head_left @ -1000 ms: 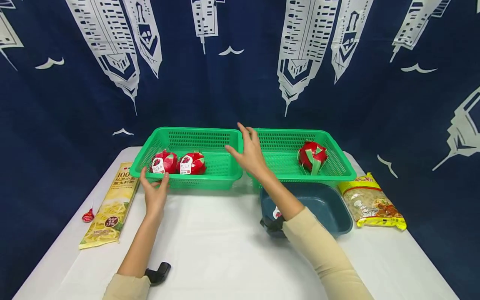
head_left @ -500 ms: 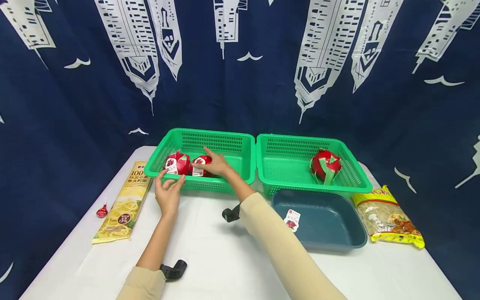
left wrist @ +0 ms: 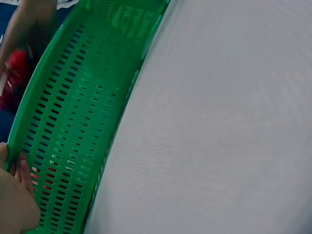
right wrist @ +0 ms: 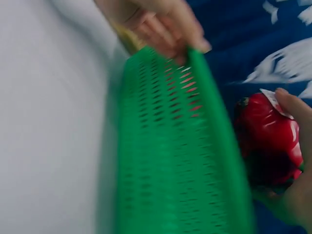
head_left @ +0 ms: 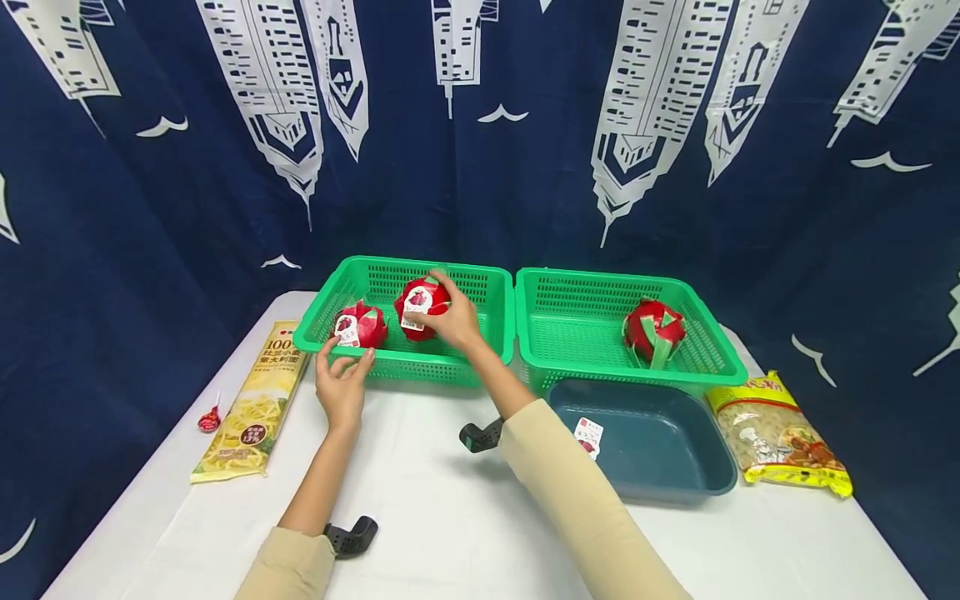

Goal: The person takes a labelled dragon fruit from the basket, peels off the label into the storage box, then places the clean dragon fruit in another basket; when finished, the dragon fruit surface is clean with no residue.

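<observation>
Head view shows a glossy red fruit [head_left: 420, 308], green-leaved with a white label, pinched by the right hand [head_left: 455, 321] over the left basket [head_left: 420, 367], raised from beside the other fruit [head_left: 369, 326], where it sat half a second ago. The left hand [head_left: 341, 390] grips that basket's near rim, which stands between fruit and near counter [head_left: 420, 500]. Leftward lie a noodle packet [head_left: 243, 408] and lollipop [head_left: 210, 420]; rightward, another basket [head_left: 573, 333] holding a third fruit [head_left: 651, 327], a blue tub [head_left: 652, 454] and a yellow-edged bag [head_left: 780, 437].
</observation>
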Tool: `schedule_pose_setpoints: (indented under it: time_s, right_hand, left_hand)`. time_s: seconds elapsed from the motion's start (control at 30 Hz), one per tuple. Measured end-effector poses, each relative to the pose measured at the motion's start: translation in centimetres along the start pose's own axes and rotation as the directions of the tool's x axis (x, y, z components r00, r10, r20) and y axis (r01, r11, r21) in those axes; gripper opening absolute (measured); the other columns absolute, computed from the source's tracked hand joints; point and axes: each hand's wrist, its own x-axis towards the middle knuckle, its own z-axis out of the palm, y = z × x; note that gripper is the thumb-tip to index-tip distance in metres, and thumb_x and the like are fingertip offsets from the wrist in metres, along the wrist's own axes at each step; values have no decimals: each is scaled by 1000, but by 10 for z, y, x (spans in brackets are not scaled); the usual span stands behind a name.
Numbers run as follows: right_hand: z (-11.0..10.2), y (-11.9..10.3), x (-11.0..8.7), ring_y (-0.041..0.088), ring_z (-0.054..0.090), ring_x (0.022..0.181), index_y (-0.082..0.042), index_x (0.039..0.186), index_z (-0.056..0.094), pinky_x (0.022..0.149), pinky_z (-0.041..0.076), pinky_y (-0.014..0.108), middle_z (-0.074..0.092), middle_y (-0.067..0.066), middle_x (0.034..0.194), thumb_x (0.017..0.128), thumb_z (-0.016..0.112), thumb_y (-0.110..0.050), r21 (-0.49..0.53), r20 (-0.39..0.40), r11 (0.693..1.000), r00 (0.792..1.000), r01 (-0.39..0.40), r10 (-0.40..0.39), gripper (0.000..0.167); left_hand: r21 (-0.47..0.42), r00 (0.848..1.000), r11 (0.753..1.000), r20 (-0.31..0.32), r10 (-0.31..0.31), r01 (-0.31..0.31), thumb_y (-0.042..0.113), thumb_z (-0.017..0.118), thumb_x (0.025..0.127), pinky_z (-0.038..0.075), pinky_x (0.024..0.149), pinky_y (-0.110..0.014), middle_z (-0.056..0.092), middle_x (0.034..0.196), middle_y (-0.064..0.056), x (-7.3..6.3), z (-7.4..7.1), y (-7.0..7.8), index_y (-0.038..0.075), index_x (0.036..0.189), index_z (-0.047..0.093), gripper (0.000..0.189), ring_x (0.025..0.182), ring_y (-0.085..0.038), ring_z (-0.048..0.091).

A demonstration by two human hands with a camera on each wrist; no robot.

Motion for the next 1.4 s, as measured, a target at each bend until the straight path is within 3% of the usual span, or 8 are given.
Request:
schedule_pose_setpoints:
  time_s: [0.17,0.33,0.57,0.83,0.97,1.13,1.27,1.4]
  right_hand:
    - [-47,-21,-43,15,52,100,-38,135,43,72,52,28,51,-1,119,67,83,-32,111,-53,973,979,202,-197,79]
    - [-84,-26,-117,15,50,105,-37,136,43,71,53,29,45,-6,131,66,84,-29,123,137,944,937,307,-323,82]
    - [-83,10,-179,15,44,116,-35,135,46,77,51,28,45,-7,133,62,85,-38,97,388,959,878,265,-281,83]
    - [-67,33,-189,11,44,115,-31,141,38,84,47,27,42,-8,133,67,83,-32,118,586,970,774,212,-240,86]
    - [-70,31,-193,13,38,124,-32,147,20,93,42,30,33,-6,144,66,83,-33,74,571,984,801,165,-177,103]
    - [-77,28,-208,23,53,114,-31,149,5,85,48,32,39,10,141,68,81,-33,-35,451,987,883,159,-127,111]
    - [-74,30,-220,24,60,104,-19,147,12,81,50,29,51,16,130,73,78,-27,-11,333,991,935,135,-124,99]
    - [-67,40,-222,20,51,117,-9,139,33,87,45,25,52,12,130,79,73,-19,45,242,982,952,181,-186,72]
  left_hand:
    - [26,1000,999,-13,20,-19,15,76,77,50,61,-19,57,76,-7,6,-1,-18,9,131,46,62,65,-3,65]
    - [80,997,995,-39,65,-61,23,77,75,47,56,-13,60,78,-10,10,0,-26,12,124,55,55,66,1,64]
    - [66,997,995,-36,73,-71,14,75,78,48,56,-16,59,75,-6,5,-2,-11,4,123,56,50,65,1,64]
    - [55,997,996,-27,68,-67,10,74,78,50,60,-18,58,74,-5,0,0,-4,1,123,55,49,66,0,64]
    - [62,998,997,-27,55,-53,16,76,77,48,58,-15,58,72,2,5,1,-17,7,123,57,50,66,2,64]
    - [109,996,990,-35,88,-84,22,75,78,46,55,-13,59,75,-1,8,1,-25,12,122,57,49,65,2,63]
    - [147,993,983,-23,117,-112,25,73,80,46,54,-14,59,78,-4,8,0,-24,12,124,55,50,64,-1,63]
    - [119,989,983,-11,146,-143,23,65,87,48,52,-18,59,68,0,4,1,-21,8,126,52,43,56,-8,62]
